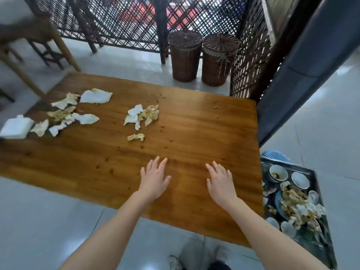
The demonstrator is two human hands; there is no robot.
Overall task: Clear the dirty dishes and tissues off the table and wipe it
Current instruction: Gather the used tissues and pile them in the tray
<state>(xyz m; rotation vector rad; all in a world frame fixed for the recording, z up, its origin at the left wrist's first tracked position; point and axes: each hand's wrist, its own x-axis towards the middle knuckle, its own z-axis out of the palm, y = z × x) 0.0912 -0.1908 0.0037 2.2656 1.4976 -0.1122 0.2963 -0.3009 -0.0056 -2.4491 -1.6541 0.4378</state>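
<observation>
Now the left hand [154, 179] and right hand [221, 183] are held palms down at the table's [194, 123] 6 o'clock side, fingers straight and spread, holding nothing. Soiled tissues [142, 115] sit heaped near its centre, and more tissues are scattered toward 9 o'clock. The dirty bowls [278, 172] fill a dark tray [323, 240] off the table at 4 o'clock.

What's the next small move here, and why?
Probably reach the left hand forward to the nearest crumpled tissue and pinch it up. Both it and the right hand are open and hold nothing. The dishes already sit in the tray beside the table, while other tissues still litter the top, so wiping looks premature.
</observation>
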